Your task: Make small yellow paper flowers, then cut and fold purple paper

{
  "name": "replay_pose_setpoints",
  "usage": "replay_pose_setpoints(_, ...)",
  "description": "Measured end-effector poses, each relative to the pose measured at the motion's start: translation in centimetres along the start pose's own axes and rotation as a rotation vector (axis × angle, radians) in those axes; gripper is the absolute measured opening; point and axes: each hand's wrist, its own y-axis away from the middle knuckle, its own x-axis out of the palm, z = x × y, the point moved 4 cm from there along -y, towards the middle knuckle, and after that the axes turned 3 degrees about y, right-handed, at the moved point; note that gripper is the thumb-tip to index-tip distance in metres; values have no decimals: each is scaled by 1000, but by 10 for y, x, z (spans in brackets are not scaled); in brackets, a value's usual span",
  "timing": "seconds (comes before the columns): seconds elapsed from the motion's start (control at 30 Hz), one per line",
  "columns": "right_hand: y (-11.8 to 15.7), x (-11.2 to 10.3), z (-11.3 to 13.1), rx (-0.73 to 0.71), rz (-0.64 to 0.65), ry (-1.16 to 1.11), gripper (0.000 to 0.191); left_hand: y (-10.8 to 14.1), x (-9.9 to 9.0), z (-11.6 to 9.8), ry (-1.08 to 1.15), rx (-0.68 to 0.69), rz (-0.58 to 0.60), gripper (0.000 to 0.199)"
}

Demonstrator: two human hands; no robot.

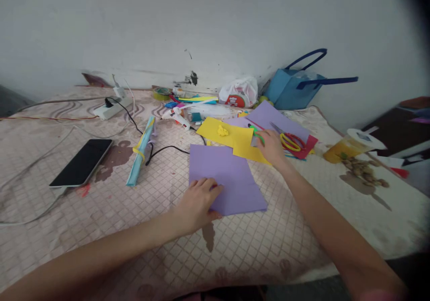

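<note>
My left hand (198, 202) rests at the near left edge of a purple sheet of paper (231, 171). Its fingers are bent over the top and its thumb is at the paper's edge. Farther right, my right hand (270, 148) closes its fingers at green-handled scissors (257, 133), partly hidden by the hand. Beneath them lie yellow paper sheets (226, 140), with a crumpled yellow paper piece (222, 131) on top. Just right of that hand are scissors with yellow handles (289, 142) and red handles (298, 144). Another purple sheet (268, 113) lies behind.
At left are a tablet (82, 163) on a cable, a rolled blue paper tube (140, 153) and a power strip (112, 108). A glue gun (178, 117), tape roll (161, 93), plastic bag (239, 92) and blue bag (294, 88) stand behind. A drink cup (349, 145) is at right.
</note>
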Motion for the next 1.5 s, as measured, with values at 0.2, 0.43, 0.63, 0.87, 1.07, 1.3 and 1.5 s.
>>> replay_pose_setpoints(0.2,47,-4,64,-251,320,-390,19,-4,1,0,18,-28,2,49)
replay_pose_setpoints(0.43,51,-4,42,130,221,-511,8,4,-6,10,131,-61,-88,44)
replay_pose_setpoints(0.63,74,10,37,316,277,-821,25,14,-5,26,119,-98,-101,47)
replay_pose_setpoints(0.87,80,9,40,349,362,-945,24,16,-7,18,48,-151,-52,45)
replay_pose_setpoints(1.07,76,9,47,259,411,-889,23,9,-10,19,16,-171,3,36)
replay_pose_setpoints(1.3,77,16,38,241,400,-918,28,5,-7,8,-57,-169,26,67)
replay_pose_setpoints(1.5,79,20,34,262,352,-992,36,-3,-8,9,-29,-176,44,53)
